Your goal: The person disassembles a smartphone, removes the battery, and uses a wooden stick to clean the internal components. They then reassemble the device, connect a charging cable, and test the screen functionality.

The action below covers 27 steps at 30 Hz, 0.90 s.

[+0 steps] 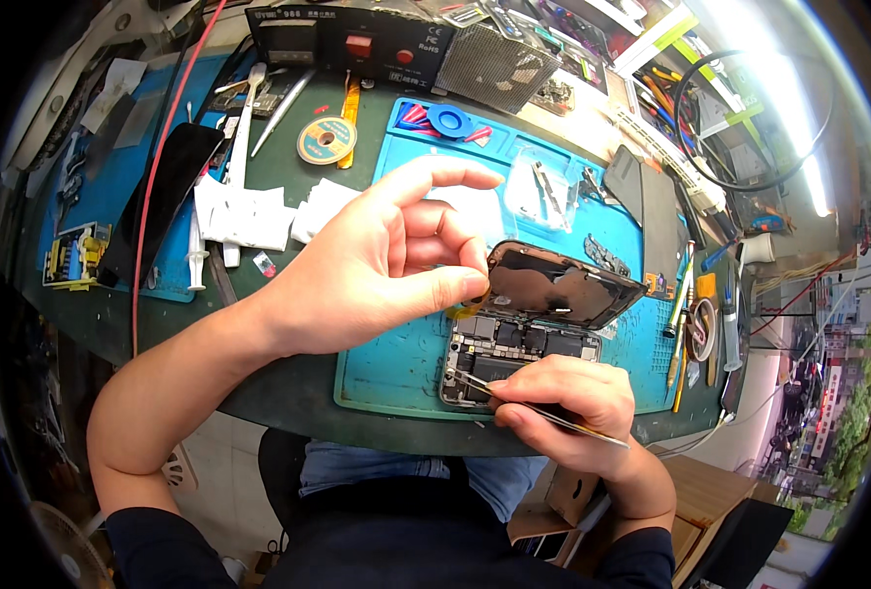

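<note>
An opened smartphone point(522, 358) lies on the blue work mat point(386, 363), its inner parts showing. Tilted up along its far side is the phone's screen point(553, 285), dark and coppery on the inside. My left hand point(386, 255) pinches the screen's left edge between thumb and a bent finger, while the index finger arches free above. Metal tweezers point(593, 433) are gripped in my right hand point(578, 407). Their tips reach over the left part of the phone body; whether they touch a part cannot be made out. Yellow tape point(465, 310) shows beside the screen's lower left corner.
A solder or wire spool point(326, 140), white tissues point(244, 214) and a black phone panel point(175, 167) lie left. A black box with red switches point(357, 47) stands behind. To the right are screwdrivers point(679, 324), a tape roll point(701, 329) and grey flat panels point(642, 196).
</note>
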Each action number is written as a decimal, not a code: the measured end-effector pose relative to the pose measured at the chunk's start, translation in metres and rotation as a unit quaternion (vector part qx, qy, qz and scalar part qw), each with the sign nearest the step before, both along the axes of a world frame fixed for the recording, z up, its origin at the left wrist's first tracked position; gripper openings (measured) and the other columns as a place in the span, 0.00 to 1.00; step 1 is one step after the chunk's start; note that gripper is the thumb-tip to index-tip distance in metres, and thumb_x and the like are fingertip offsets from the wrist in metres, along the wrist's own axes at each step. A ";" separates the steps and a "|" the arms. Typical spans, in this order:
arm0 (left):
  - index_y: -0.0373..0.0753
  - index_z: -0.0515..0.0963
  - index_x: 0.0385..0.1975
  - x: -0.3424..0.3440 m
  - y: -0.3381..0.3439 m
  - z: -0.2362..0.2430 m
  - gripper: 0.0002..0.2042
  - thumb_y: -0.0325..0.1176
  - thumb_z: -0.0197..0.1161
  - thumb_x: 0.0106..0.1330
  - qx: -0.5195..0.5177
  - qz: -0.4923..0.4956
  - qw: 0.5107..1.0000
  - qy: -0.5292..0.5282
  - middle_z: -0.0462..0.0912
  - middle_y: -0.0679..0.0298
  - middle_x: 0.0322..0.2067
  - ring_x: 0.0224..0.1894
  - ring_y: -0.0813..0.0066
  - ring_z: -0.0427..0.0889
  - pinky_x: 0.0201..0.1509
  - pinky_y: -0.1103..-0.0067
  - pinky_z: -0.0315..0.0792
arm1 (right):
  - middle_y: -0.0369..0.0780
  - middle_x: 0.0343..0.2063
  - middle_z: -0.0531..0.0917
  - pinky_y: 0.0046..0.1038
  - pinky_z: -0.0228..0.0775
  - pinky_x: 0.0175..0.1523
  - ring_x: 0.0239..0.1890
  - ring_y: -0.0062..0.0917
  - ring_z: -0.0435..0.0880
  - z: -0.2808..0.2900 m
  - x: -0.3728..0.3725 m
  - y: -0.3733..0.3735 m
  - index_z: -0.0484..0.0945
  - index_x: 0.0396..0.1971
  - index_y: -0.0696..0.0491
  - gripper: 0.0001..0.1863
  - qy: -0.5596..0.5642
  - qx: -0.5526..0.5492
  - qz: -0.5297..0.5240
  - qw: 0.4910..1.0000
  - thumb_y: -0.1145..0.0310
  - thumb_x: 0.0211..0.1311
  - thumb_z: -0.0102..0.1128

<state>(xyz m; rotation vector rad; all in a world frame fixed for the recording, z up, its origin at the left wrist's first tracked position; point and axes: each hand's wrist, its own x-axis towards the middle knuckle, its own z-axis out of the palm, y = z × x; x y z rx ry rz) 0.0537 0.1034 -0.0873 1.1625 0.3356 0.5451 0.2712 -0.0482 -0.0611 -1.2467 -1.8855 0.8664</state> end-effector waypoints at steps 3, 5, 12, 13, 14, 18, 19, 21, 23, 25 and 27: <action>0.37 0.58 0.74 0.000 0.000 0.000 0.35 0.22 0.68 0.70 0.000 0.002 1.000 0.000 0.79 0.66 0.41 0.47 0.82 0.80 0.58 0.79 0.76 | 0.44 0.32 0.90 0.26 0.82 0.38 0.33 0.31 0.91 0.000 0.000 0.002 0.88 0.42 0.60 0.12 0.001 -0.001 0.006 1.000 0.78 0.58 0.75; 0.37 0.58 0.74 0.000 -0.001 0.000 0.35 0.22 0.68 0.70 -0.003 0.002 1.000 0.002 0.79 0.66 0.41 0.48 0.82 0.80 0.58 0.79 0.76 | 0.44 0.32 0.90 0.27 0.82 0.38 0.33 0.31 0.91 0.000 0.000 0.002 0.88 0.42 0.60 0.12 -0.001 -0.001 0.006 1.000 0.78 0.58 0.75; 0.38 0.58 0.74 0.000 -0.001 0.000 0.35 0.21 0.67 0.70 0.002 0.005 1.000 0.006 0.79 0.65 0.41 0.48 0.81 0.80 0.58 0.79 0.76 | 0.43 0.30 0.90 0.26 0.82 0.38 0.32 0.29 0.91 -0.002 -0.001 0.002 0.88 0.40 0.61 0.08 0.004 -0.003 0.002 1.000 0.79 0.60 0.73; 0.38 0.58 0.74 0.000 -0.001 0.000 0.35 0.21 0.67 0.70 0.005 0.006 1.000 0.009 0.79 0.65 0.41 0.48 0.81 0.80 0.59 0.79 0.76 | 0.43 0.30 0.90 0.26 0.82 0.38 0.32 0.29 0.91 -0.002 -0.001 0.001 0.88 0.40 0.61 0.08 0.005 0.001 0.001 1.000 0.79 0.60 0.72; 0.38 0.58 0.75 0.000 -0.001 0.000 0.35 0.21 0.67 0.70 0.007 0.008 1.000 0.013 0.79 0.65 0.41 0.48 0.81 0.80 0.59 0.79 0.76 | 0.43 0.30 0.90 0.26 0.82 0.38 0.32 0.29 0.91 -0.002 -0.001 0.001 0.88 0.40 0.61 0.08 0.005 0.004 -0.001 1.000 0.79 0.61 0.72; 0.38 0.58 0.74 0.001 -0.001 0.001 0.35 0.21 0.67 0.70 0.012 0.006 1.000 0.018 0.80 0.65 0.42 0.48 0.81 0.80 0.59 0.78 0.76 | 0.42 0.31 0.90 0.25 0.82 0.38 0.32 0.28 0.91 -0.004 0.002 -0.004 0.88 0.42 0.61 0.09 0.013 0.033 -0.010 0.999 0.78 0.63 0.71; 0.37 0.58 0.74 0.002 -0.001 0.001 0.35 0.21 0.67 0.70 0.014 0.004 1.000 0.020 0.80 0.65 0.42 0.48 0.81 0.80 0.59 0.78 0.76 | 0.43 0.31 0.90 0.26 0.82 0.39 0.32 0.29 0.91 -0.002 0.005 -0.009 0.88 0.42 0.61 0.09 0.012 0.033 -0.029 0.999 0.78 0.61 0.73; 0.37 0.58 0.74 0.001 -0.001 0.002 0.35 0.21 0.66 0.70 0.016 0.006 1.000 0.021 0.80 0.64 0.42 0.48 0.80 0.80 0.59 0.78 0.75 | 0.44 0.33 0.90 0.28 0.83 0.39 0.33 0.32 0.91 0.006 0.014 -0.023 0.88 0.42 0.60 0.11 0.010 0.032 -0.059 0.998 0.77 0.59 0.76; 0.37 0.58 0.74 0.000 -0.002 0.001 0.34 0.21 0.66 0.70 0.016 0.010 1.000 0.020 0.80 0.64 0.42 0.47 0.80 0.80 0.59 0.78 0.75 | 0.42 0.31 0.91 0.28 0.83 0.38 0.33 0.30 0.91 0.005 0.033 -0.044 0.87 0.38 0.58 0.05 -0.018 0.100 -0.127 0.987 0.77 0.63 0.71; 0.37 0.58 0.74 -0.001 -0.002 0.002 0.34 0.21 0.66 0.70 0.024 0.010 0.999 0.019 0.80 0.64 0.41 0.47 0.80 0.80 0.59 0.78 0.75 | 0.41 0.28 0.89 0.26 0.80 0.38 0.29 0.26 0.88 -0.004 0.058 -0.069 0.85 0.42 0.57 0.05 -0.108 0.165 -0.254 0.947 0.76 0.68 0.66; 0.37 0.59 0.74 0.001 -0.001 0.000 0.34 0.22 0.66 0.70 0.031 0.007 0.999 0.016 0.80 0.64 0.41 0.47 0.80 0.80 0.59 0.78 0.75 | 0.40 0.29 0.85 0.23 0.75 0.34 0.26 0.21 0.83 -0.014 0.080 -0.086 0.84 0.43 0.61 0.06 -0.098 0.123 -0.365 0.917 0.78 0.68 0.65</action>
